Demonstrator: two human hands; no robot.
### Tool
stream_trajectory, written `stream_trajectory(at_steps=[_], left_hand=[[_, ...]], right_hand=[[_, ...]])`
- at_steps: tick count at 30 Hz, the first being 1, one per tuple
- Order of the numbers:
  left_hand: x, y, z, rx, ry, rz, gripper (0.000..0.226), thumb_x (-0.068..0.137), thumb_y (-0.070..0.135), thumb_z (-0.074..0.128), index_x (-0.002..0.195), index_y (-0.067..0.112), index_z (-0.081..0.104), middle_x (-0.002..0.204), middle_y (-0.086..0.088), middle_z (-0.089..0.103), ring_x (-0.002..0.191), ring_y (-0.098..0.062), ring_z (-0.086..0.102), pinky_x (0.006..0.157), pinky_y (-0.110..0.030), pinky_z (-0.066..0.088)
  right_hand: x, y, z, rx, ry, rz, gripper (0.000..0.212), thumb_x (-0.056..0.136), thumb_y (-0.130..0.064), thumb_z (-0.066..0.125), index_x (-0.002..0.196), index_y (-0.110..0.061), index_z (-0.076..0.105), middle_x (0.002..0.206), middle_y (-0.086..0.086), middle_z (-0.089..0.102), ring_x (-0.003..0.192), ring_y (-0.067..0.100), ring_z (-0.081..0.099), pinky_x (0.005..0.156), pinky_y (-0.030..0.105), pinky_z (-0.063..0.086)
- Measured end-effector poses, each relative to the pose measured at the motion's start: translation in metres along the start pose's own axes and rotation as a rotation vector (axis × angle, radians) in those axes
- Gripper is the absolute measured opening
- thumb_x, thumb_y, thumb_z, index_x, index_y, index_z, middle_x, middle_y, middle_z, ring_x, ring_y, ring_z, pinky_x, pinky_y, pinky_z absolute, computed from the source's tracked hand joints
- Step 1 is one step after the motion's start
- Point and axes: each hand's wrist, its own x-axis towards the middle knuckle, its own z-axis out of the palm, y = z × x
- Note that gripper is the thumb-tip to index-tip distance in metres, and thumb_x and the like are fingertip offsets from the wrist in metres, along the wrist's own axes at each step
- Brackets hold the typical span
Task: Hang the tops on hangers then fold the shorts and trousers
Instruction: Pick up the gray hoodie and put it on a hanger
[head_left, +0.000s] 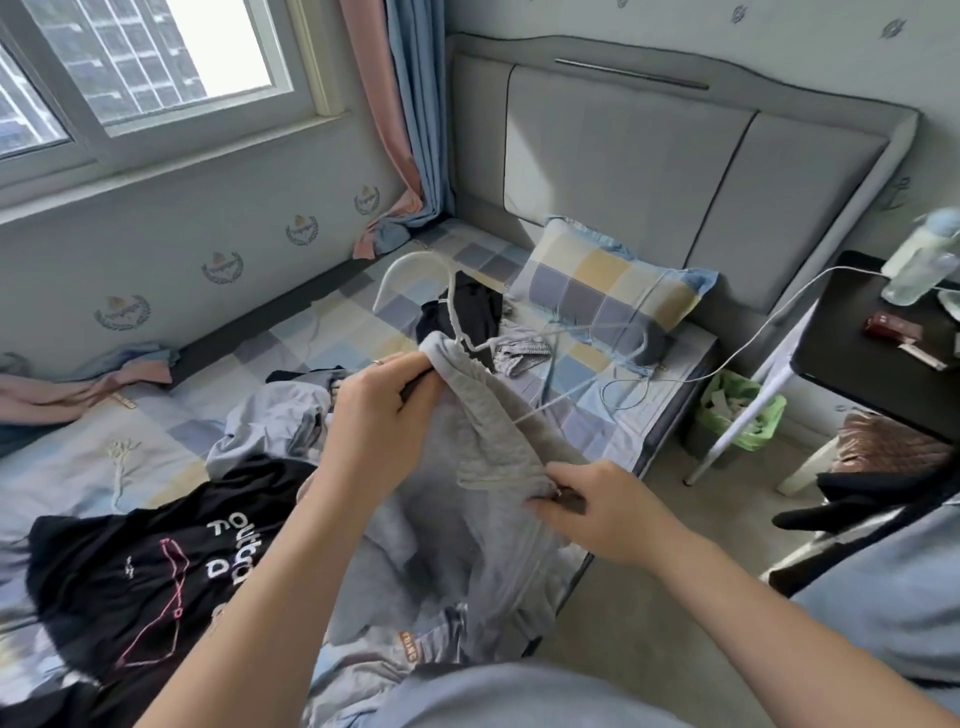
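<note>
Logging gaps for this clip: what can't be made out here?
Head view:
1. White hanger: arms hidden inside the grey top.
2. Left hand and right hand: fingertips partly buried in its fabric.
3. Black T-shirt: print broken by folds.
4. Bottle: blurred, at right edge.

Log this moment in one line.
step: hanger in grey garment | left hand: grips garment's upper end | right hand: grips garment's edge | black top: on bed

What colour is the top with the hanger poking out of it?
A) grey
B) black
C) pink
A: the top around the white hanger is grey; the black one lies flat on the bed.
</note>
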Motion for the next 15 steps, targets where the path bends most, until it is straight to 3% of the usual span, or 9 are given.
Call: stream_trajectory(at_steps=[3, 5, 7, 9, 11, 13, 15], left_hand=[[-0.004, -0.002, -0.002, -0.008, -0.098, 0.006, 0.014, 0.097, 0.012, 0.064, 0.097, 0.015, 0.078, 0.068, 0.000, 0.064, 0.061, -0.010, 0.050, 0.059, -0.022, 0.040], [-0.006, -0.005, -0.005, -0.017, -0.168, -0.002, 0.014, 0.098, 0.017, 0.064, 0.098, 0.018, 0.078, 0.067, -0.003, 0.065, 0.056, -0.012, 0.047, 0.055, -0.029, 0.042], [-0.007, -0.009, -0.011, -0.038, -0.227, -0.010, 0.015, 0.097, 0.026, 0.063, 0.100, 0.026, 0.078, 0.071, -0.008, 0.068, 0.059, -0.025, 0.053, 0.057, -0.039, 0.048], [-0.009, -0.011, -0.018, -0.066, -0.246, -0.012, 0.018, 0.093, 0.042, 0.059, 0.100, 0.037, 0.075, 0.070, -0.008, 0.067, 0.053, -0.014, 0.049, 0.051, -0.029, 0.044], [-0.008, -0.013, -0.023, -0.060, -0.260, -0.020, 0.034, 0.087, 0.054, 0.054, 0.095, 0.029, 0.075, 0.063, -0.010, 0.058, 0.047, -0.005, 0.035, 0.044, -0.015, 0.029], [-0.007, -0.013, -0.028, -0.079, -0.276, -0.065, 0.043, 0.084, 0.059, 0.053, 0.088, 0.023, 0.076, 0.060, -0.012, 0.051, 0.046, -0.005, 0.030, 0.043, -0.013, 0.025], [-0.005, -0.011, -0.035, -0.126, -0.280, -0.105, 0.032, 0.081, 0.062, 0.055, 0.088, 0.040, 0.077, 0.061, -0.012, 0.055, 0.048, -0.003, 0.033, 0.045, -0.017, 0.029]], right_hand=[[0.003, 0.012, -0.012, -0.277, -0.229, 0.115, 0.072, 0.071, -0.089, 0.037, 0.098, -0.031, 0.070, 0.072, -0.015, 0.060, 0.076, 0.003, 0.054, 0.071, 0.030, 0.046], [0.004, 0.021, -0.021, -0.413, -0.285, 0.167, 0.081, 0.063, -0.096, 0.033, 0.097, -0.032, 0.069, 0.081, -0.012, 0.057, 0.090, 0.013, 0.051, 0.087, 0.034, 0.040], [0.003, 0.031, -0.033, -0.440, -0.269, 0.215, 0.067, 0.067, -0.091, 0.040, 0.088, -0.032, 0.064, 0.085, -0.014, 0.050, 0.101, 0.016, 0.047, 0.105, 0.040, 0.028], [0.002, 0.041, -0.044, -0.425, -0.221, 0.218, 0.036, 0.080, -0.071, 0.049, 0.083, -0.036, 0.054, 0.085, -0.019, 0.045, 0.113, 0.015, 0.046, 0.118, 0.049, 0.012], [0.003, 0.048, -0.052, -0.430, -0.175, 0.180, 0.012, 0.091, -0.045, 0.049, 0.085, -0.034, 0.053, 0.086, -0.017, 0.051, 0.108, 0.008, 0.049, 0.120, 0.053, 0.007], [0.005, 0.051, -0.058, -0.445, -0.135, 0.161, 0.012, 0.096, -0.032, 0.045, 0.090, -0.031, 0.055, 0.088, -0.015, 0.058, 0.100, 0.004, 0.050, 0.120, 0.052, 0.006], [0.010, 0.053, -0.063, -0.448, -0.087, 0.142, 0.013, 0.100, -0.035, 0.046, 0.092, -0.031, 0.056, 0.090, -0.015, 0.060, 0.100, 0.004, 0.050, 0.118, 0.048, 0.010]])
